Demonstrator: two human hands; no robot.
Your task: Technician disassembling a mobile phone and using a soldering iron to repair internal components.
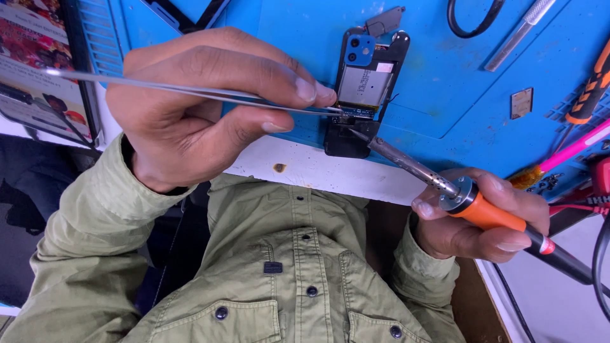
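Opened smartphone (363, 89) lies back-off on the blue work mat (445, 95), near the mat's front edge just above the white table lip (330, 171). Blue camera module at its far end, silver battery in the middle, dark lower board toward you. Close to the edge likely so both tools reach it without stretching.

Your left hand (190, 108): thumb and fingers pinched together on long metal tweezers (190, 92), held well down the shaft, long tail sticking out past the knuckles. The tips come in low and nearly flat to the phone's lower board, just below the battery. The shallow angle seems chosen to steady a small part there; whether the tips grip anything is too small to tell.

Your right hand (476, 222): closed around the orange handle of a soldering iron (445, 184), fingers back from the metal barrel, presumably because of heat. The tip slants up from the right and meets the same spot as the tweezer tips, touching or just beside them.

The two tools converge from opposite sides, so neither hand hides the joint.

Around the mat: a craft knife (521, 25), an orange-handled screwdriver (591, 86) and a small gold chip (521, 103) at the far right, well apart from the phone.
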